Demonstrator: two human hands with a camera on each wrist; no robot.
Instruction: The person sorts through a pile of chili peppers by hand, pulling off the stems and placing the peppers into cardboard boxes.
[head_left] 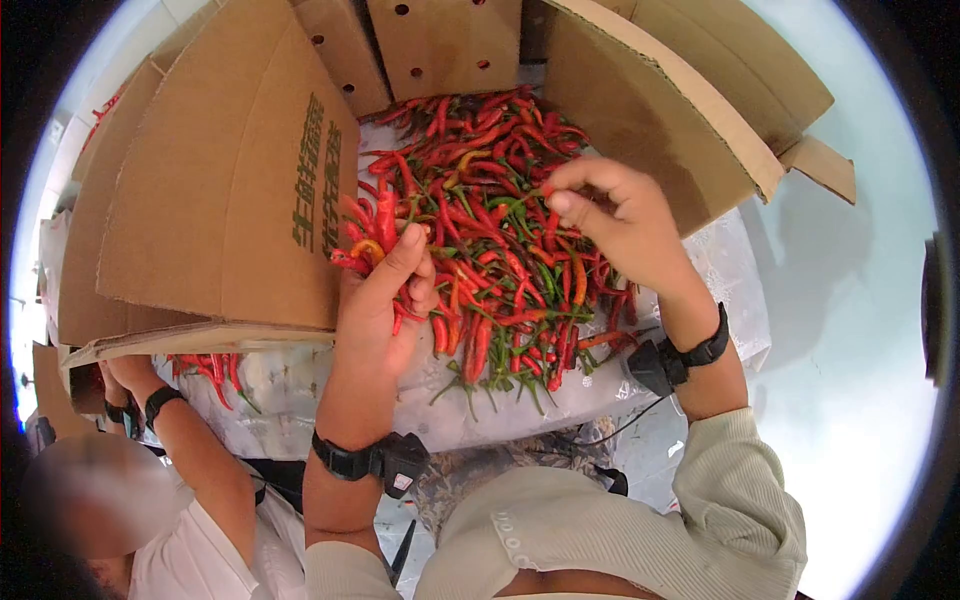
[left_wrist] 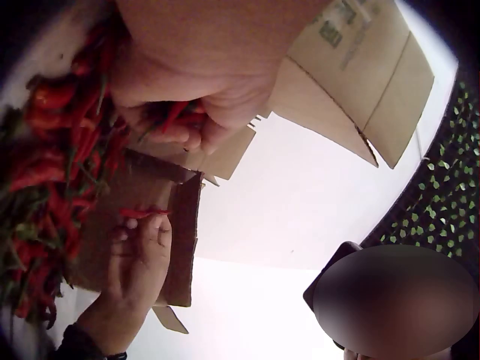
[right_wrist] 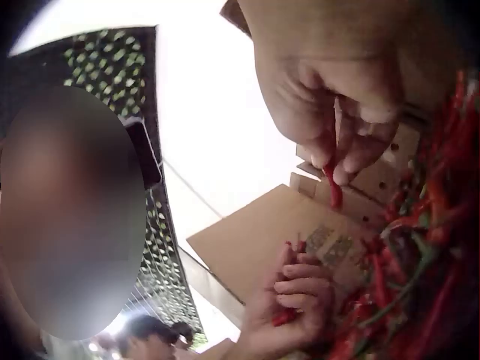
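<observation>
A big heap of red chili peppers [head_left: 510,265], with green stems and a few orange or green ones among them, covers the cloth in the head view. My left hand [head_left: 388,305] grips several chili peppers [head_left: 386,215] at the heap's left side, their ends poking out above the fingers. Over the right part of the heap, my right hand [head_left: 630,225] pinches one thin red chili pepper [right_wrist: 335,195] between thumb and fingers. That pepper points downward in the right wrist view. Part of the left hand's bunch is hidden by the palm and fingers.
A cardboard box [head_left: 220,160] with printed characters stands left of the heap. Another cardboard flap [head_left: 660,130] rises on the right, and a carton with holes [head_left: 445,45] at the back. Beyond the left box are another person's forearm [head_left: 205,430] and more chili peppers [head_left: 222,375].
</observation>
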